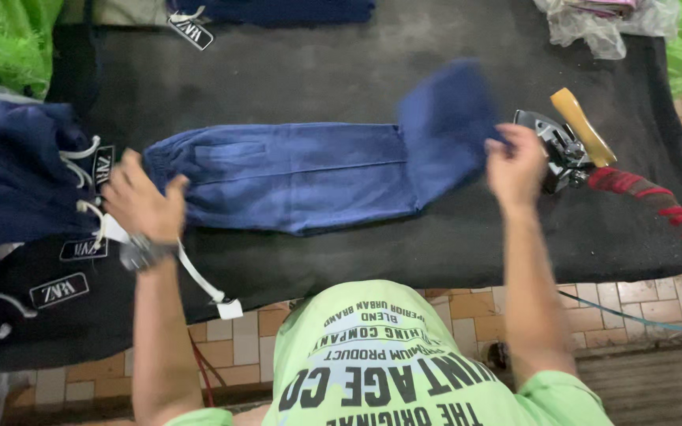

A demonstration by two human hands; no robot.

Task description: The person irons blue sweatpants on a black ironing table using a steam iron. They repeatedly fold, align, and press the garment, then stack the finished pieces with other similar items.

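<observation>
A pair of blue trousers [294, 177] lies flat across the dark padded table [341, 71], waistband to the left. My left hand [142, 201] presses down on the waistband end, fingers spread, a watch on the wrist. My right hand [515, 162] grips the leg end and lifts it up and over toward the left; the raised cloth [444, 118] is blurred. A white hang tag [229, 308] on a cord dangles off the table's front edge below my left arm.
A pressing iron [562, 146] with a yellow handle and a red-wrapped hose [665, 205] sits at the right. Stacked dark blue and black garments [17, 181] with tags lie at the left. Clear plastic bags [593, 24] are at the far right, green cloth [9, 39] at the far left.
</observation>
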